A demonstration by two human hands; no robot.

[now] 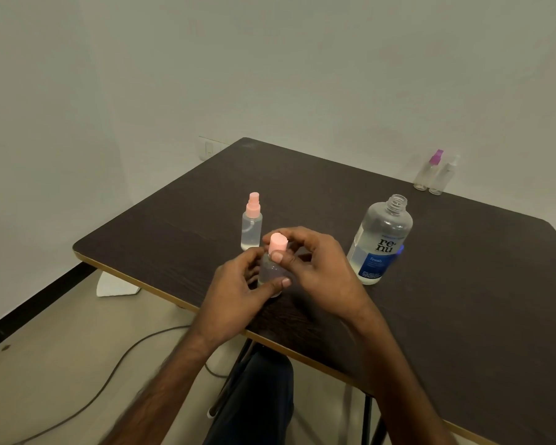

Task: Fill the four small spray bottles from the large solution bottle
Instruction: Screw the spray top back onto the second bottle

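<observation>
My left hand (238,293) grips the clear body of a small spray bottle (270,271) just above the near table edge. My right hand (321,268) pinches that bottle's pink spray top (277,243) from the right. A second pink-topped spray bottle (251,223) stands upright just behind, with some liquid in it. The large solution bottle (379,242) stands uncapped to the right, its blue label toward me, partly filled. Two more small bottles stand at the far table edge: one with a purple top (427,171) and one with a clear top (443,176).
The dark wooden table (446,284) runs from the near left corner to the far right. A blue cap (399,249) peeks out behind the large bottle. A cable (109,380) trails across the floor on the left. My knee (257,396) is under the table edge.
</observation>
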